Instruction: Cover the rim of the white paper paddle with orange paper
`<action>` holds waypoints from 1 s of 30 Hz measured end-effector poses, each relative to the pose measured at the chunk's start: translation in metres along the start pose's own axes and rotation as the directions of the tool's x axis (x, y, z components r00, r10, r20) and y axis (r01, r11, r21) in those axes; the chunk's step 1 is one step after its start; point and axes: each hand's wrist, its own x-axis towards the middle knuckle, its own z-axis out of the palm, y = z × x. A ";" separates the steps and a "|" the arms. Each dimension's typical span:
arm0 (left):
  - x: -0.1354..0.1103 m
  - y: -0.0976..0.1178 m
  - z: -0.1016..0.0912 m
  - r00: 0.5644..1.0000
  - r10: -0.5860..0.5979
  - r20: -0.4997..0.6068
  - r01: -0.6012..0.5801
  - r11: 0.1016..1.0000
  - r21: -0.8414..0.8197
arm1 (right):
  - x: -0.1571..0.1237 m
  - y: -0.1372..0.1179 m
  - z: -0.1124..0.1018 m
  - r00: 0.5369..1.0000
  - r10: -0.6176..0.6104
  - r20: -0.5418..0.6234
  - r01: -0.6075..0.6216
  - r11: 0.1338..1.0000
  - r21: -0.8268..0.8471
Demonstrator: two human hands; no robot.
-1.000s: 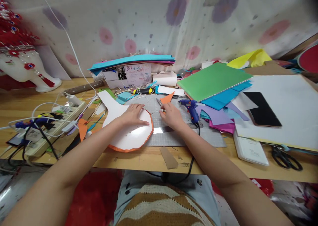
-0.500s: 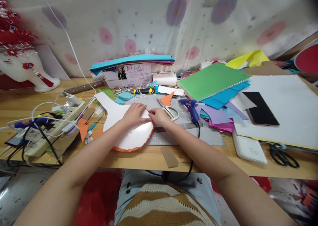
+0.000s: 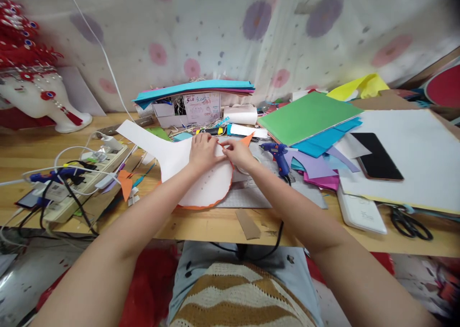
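A white paddle-shaped cutout [image 3: 201,186] with a wavy orange paper edging [image 3: 206,207] lies in front of me, its handle pointing to the upper left. My left hand [image 3: 204,152] rests on the cutout's upper part, fingertips over its far edge and thumb stretched toward the rim, gripping it. At the right rim, my right hand [image 3: 237,153] pinches the orange edging between thumb and fingers. Scissors [image 3: 251,165] lie under and beside my right hand, mostly covered. A blue glue gun [image 3: 276,154] lies to the right on the grey cutting mat [image 3: 247,200].
A green sheet [image 3: 309,118], coloured paper pieces and a black phone [image 3: 377,155] lie on the right, with black-handled scissors [image 3: 409,222] at the front edge. A cabled power strip [image 3: 86,186] is on the left. A cardboard scrap [image 3: 247,224] lies in front.
The cutout has turned clockwise and shifted slightly up and right, its handle swinging left. Both hands moved up and right with it, and my right hand now covers most of the scissors.
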 end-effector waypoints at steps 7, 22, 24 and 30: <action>0.021 0.015 -0.007 0.993 -0.079 0.084 0.084 0.995 -0.049 | 0.029 -0.008 -0.047 0.988 -0.108 0.109 0.123 0.982 -0.144; 0.003 -0.007 0.037 0.949 -0.226 0.220 0.273 0.938 -0.215 | -0.082 0.072 -0.071 0.969 0.140 -0.205 -0.225 0.843 -0.488; 0.004 -0.006 0.034 0.932 -0.244 0.268 0.303 0.930 -0.208 | -0.086 0.092 -0.084 0.932 0.154 -0.329 -0.312 0.804 -0.506; 0.006 -0.002 0.035 0.912 -0.288 0.291 0.343 0.926 -0.160 | -0.054 0.120 -0.077 0.946 -0.012 -0.323 -0.190 0.788 -0.586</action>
